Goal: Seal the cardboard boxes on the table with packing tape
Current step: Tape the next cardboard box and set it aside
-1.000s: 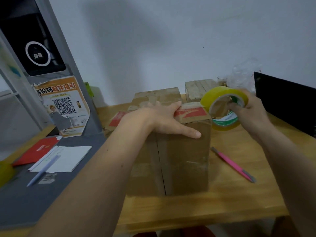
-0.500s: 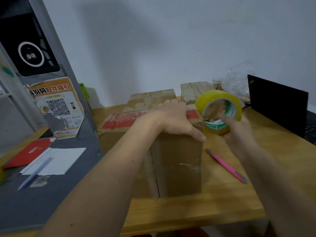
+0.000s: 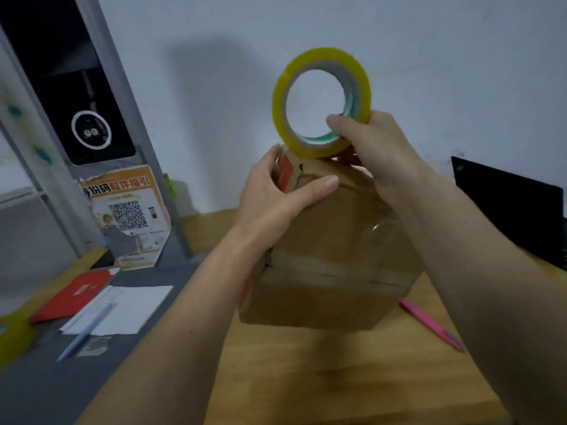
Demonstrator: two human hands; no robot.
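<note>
Left hand is gripping the brown cardboard box; right hand is pinching the yellow packing-tape roll. Keeping tape taut, centred on seam.

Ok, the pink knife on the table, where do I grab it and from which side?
Take the pink knife by the middle of its handle, coming down from above with the right hand, judging by its pose: it lies flat on the table, right of the box, with open wood around it. Its darker near tip may be the blade end, so stay clear.
</note>
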